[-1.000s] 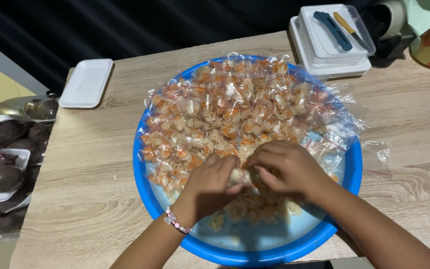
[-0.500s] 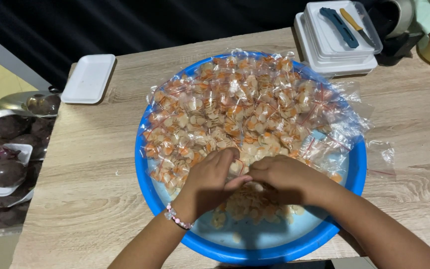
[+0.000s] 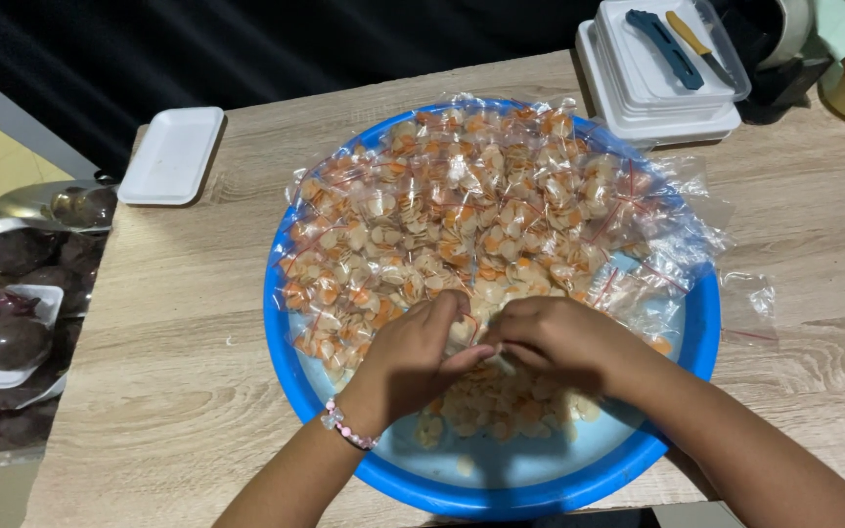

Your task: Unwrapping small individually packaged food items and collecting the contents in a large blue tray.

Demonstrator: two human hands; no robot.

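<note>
Hands are seen together over the lower middle of a large round blue basin (image 3: 290, 362), which is set on a wooden table (image 3: 178, 391). The left hand (image 3: 413, 352), with a beaded bracelet (image 3: 346, 430) at the wrist, is curled, its fingers bent inward and its fingertips brought against those of the right hand (image 3: 559, 337). The right hand is likewise partly closed, its fingers folded toward the palm. A small pale item appears pinched between the two sets of fingertips; whether it is a packet or loose pieces cannot be told, as the grip is largely hidden by the knuckles.

The basin is filled from 9 o'clock round through 12 to 3 o'clock with many small clear plastic packets (image 3: 481, 205), each holding pale and orange disc-shaped pieces. Loose pieces (image 3: 501, 406) of the same kind are heaped on the basin floor just below the hands, toward 6 o'clock. One empty clear packet (image 3: 750, 298) lies on the table outside the rim at 3 o'clock.

At 10 o'clock of the basin, a white foam tray (image 3: 170, 154) is noted at the table edge. At 1 o'clock, a stack of white trays (image 3: 657, 103) is topped by a clear container holding a blue knife (image 3: 665, 47). Dark round fruits (image 3: 10, 337) in trays are seen off the table at 9 o'clock.
</note>
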